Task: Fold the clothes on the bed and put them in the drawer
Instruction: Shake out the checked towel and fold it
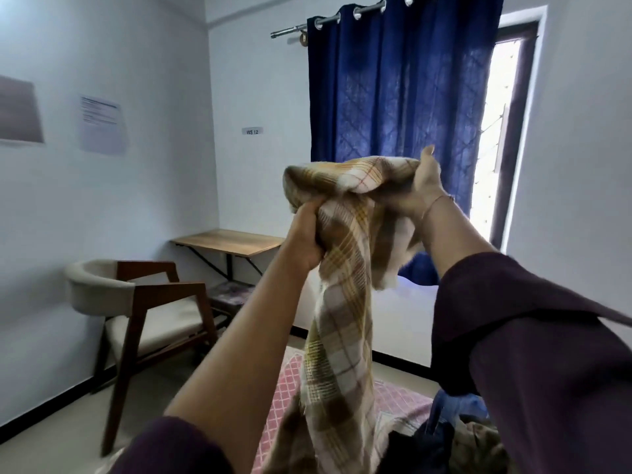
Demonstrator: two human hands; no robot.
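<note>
our left hand gripped the bunched cloth, right hand pinched its edge; we risked folding it twisted

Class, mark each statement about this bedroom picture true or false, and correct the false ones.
1. Both hands hold the plaid cloth. True: the left hand and right hand grip it.
2. The cloth lies flat on the bed. False: it hangs raised in the air.
3. The curtain is red. False: it is blue.
4. A chair stands by the left wall. True.
5. The right wrist bears a bracelet. True.
</note>
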